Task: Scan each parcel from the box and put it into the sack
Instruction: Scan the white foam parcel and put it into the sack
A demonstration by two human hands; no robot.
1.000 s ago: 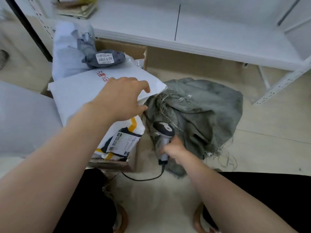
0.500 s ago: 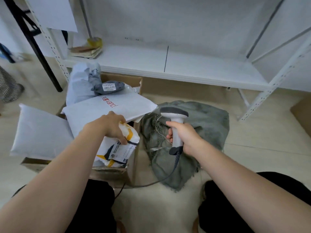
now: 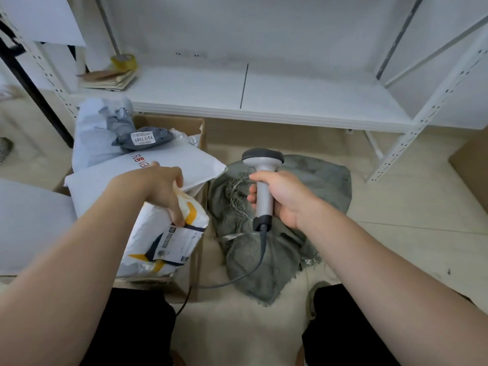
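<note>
Left hand (image 3: pixel 155 188): grip pinching the yellow-striped parcel (image 3: pixel 169 241) in the box (image 3: pixel 169 124).
Right hand (image 3: pixel 284 198): grip wrapped round the scanner (image 3: pixel 262 165), above the sack (image 3: pixel 317 186).

sack (image 3: pixel 317 186): coarse woven cloth, grey-green, totally matt, edges fraying into loose threads. scanner (image 3: pixel 264 192): smooth hard plastic, pale grey grip, darker head, low sheen. cable (image 3: pixel 248 273): rubbery, matt. white-yellow mailer (image 3: pixel 163 231): thin plastic film, glossy, crinkled. label (image 3: pixel 177 244) on it: plain matt paper. big white mailer (image 3: pixel 118 180): smoother film, duller. box (image 3: pixel 171 124): raw brown cardboard, matt. shelf (image 3: pixel 303 101): white painted metal, satin-ish. floor (image 3: pixel 396 247): pale tile, faint shine.
</note>
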